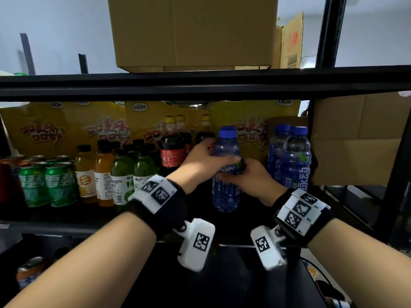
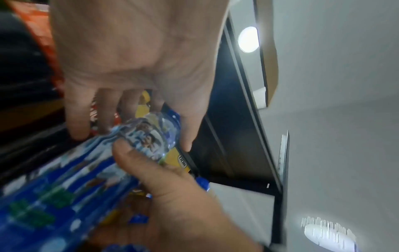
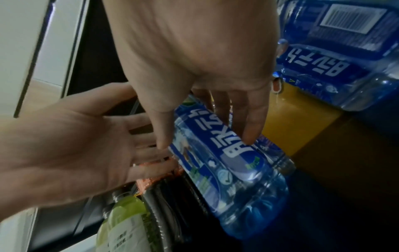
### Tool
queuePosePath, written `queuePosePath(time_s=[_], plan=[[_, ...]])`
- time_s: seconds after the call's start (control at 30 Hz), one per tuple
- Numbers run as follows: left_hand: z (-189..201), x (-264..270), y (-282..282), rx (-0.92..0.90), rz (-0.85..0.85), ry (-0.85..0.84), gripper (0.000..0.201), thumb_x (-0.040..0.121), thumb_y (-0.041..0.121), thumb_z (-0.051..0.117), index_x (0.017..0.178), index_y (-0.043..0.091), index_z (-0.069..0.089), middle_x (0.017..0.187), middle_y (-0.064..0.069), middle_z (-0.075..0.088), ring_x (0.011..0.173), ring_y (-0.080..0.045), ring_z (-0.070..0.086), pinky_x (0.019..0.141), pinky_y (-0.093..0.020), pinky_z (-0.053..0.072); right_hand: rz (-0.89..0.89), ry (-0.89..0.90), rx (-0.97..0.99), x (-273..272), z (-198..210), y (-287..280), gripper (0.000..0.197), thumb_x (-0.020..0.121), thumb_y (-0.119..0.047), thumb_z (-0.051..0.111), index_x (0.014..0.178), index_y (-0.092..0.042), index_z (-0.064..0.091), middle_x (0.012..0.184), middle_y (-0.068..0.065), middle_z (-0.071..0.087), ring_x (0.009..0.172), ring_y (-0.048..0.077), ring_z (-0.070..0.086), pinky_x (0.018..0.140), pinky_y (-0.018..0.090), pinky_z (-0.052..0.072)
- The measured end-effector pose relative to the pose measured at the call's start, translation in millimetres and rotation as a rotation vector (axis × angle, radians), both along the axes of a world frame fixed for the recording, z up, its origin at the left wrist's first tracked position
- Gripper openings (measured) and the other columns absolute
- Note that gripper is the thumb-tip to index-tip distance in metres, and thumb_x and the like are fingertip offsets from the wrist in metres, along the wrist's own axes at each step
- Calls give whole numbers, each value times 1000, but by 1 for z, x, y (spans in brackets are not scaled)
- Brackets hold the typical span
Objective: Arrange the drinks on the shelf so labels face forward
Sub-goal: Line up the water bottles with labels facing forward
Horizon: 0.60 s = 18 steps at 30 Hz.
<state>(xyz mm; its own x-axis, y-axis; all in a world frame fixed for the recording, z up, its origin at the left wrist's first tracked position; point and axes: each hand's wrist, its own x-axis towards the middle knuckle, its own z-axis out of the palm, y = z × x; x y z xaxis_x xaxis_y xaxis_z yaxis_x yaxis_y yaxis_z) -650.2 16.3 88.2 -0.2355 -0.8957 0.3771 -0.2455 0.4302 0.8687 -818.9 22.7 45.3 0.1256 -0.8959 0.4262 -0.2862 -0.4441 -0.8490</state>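
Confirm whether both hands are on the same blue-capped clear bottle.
Yes: in the head view the left hand and right hand both hold the blue-capped clear bottle.

My fingers [image 3: 248, 119] pressing on the blue bottle [image 1: 225, 174], its clear plastic glinting glossy and ribbed, label film shining smooth, shelf [image 1: 200, 85] rails showing matt black metal, cardboard box [image 1: 191, 32] overhead looking dull brown, green cans [image 1: 46, 183] gleaming metallic

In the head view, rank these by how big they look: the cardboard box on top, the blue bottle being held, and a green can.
1. Cardboard box, largest.
2. Blue bottle.
3. Green can, smallest; it stands at similar depth, so this seems fair.
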Motion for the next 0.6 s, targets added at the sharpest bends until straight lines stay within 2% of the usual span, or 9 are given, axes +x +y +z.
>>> queuePosePath(time_s=[0.1,0.2,0.27,0.33,0.37,0.4,0.47,0.53,0.6], plan=[[4,-5,-10,-165,95,-213,62,75,31,92,128,22,61,113,6,70,106,-15,68,90,-29,53,-24,0,-38,3,-2,-5,35,87,-18,84,105,-40,64,103,-25,70,87,-13,67,68,4,50],[2,-4,-17,-181,136,-191,59,77,24,90,129,14,65,117,-1,73,108,-17,69,99,-35,54,-35,39,-42,0,-6,-12,38,85,-17,85,101,-41,60,98,-28,66,81,-21,63,65,2,47],[0,-5,-21,-177,143,-170,54,79,22,89,127,13,67,115,-1,74,108,-17,69,98,-36,55,-61,80,-12,-3,-12,-14,42,84,-21,86,110,-37,58,106,-22,65,88,-13,64,72,7,50],[-3,-6,-22,-204,156,-195,48,80,24,88,123,15,67,108,5,72,106,-14,68,91,-28,52,-123,96,-5,-7,-16,-15,53,84,-26,86,126,-24,56,115,-12,66,101,3,65,85,21,54],[-4,-6,-23,-216,164,-206,46,81,24,87,121,17,67,105,7,70,105,-13,68,89,-25,50,-155,98,-13,-9,-18,-15,56,83,-28,86,129,-22,54,115,-10,66,103,7,65,85,24,54],[-5,-7,-23,-218,166,-206,45,82,25,87,121,19,66,105,8,70,105,-13,67,89,-26,50,-177,97,-21,-14,-20,-15,56,83,-30,86,128,-23,54,110,-13,65,101,7,64,81,21,52],[-8,-7,-22,-208,167,-196,53,83,26,85,129,16,61,115,3,70,112,-15,66,94,-29,51,-187,97,-23,-23,-22,-13,51,83,-31,86,122,-29,54,98,-20,61,92,0,62,74,13,46],[-11,-8,-19,-238,219,-207,73,83,32,85,143,15,48,132,-1,64,122,-18,60,99,-31,48,-211,113,-35,-34,-22,-7,46,85,-32,84,119,-34,53,98,-21,60,87,-7,61,72,8,45],[-17,-11,-12,-367,318,-199,80,83,34,83,148,16,40,144,-7,52,132,-26,50,100,-31,43,-276,156,-86,-45,-21,0,38,86,-33,83,114,-33,59,101,-18,64,87,-8,63,72,7,47]])
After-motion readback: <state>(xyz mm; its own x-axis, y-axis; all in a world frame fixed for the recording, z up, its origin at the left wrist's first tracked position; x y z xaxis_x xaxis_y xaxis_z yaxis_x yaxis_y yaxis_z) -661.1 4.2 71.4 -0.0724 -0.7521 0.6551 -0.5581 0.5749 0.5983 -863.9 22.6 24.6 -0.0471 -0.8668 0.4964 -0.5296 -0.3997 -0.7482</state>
